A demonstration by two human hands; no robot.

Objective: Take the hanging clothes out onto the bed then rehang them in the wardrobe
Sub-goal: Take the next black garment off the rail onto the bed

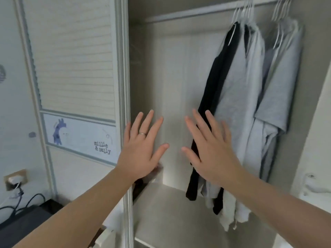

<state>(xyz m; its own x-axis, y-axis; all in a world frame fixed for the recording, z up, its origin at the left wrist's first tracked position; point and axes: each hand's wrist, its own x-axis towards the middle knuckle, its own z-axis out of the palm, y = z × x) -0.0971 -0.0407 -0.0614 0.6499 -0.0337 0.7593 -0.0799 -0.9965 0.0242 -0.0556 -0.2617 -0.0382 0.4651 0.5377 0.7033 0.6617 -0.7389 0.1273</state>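
Inside the open wardrobe, several garments hang on white hangers [246,10] from the rail [188,12] at the upper right. A black garment [216,77] hangs leftmost, with light grey shirts [240,90] and a second grey group [281,83] to its right. My left hand [141,145] is raised in front of the wardrobe's left side, fingers spread and straight, holding nothing; a ring is on one finger. My right hand [211,147] is spread flat in front of the black garment's lower part, holding nothing. Whether it touches the cloth is unclear.
The sliding wardrobe door [71,59] with slatted panel stands at the left, its frame edge [123,86] beside my left hand. A pale shelf [170,221] forms the wardrobe floor below the clothes. A wall socket with cables [15,179] sits at lower left.
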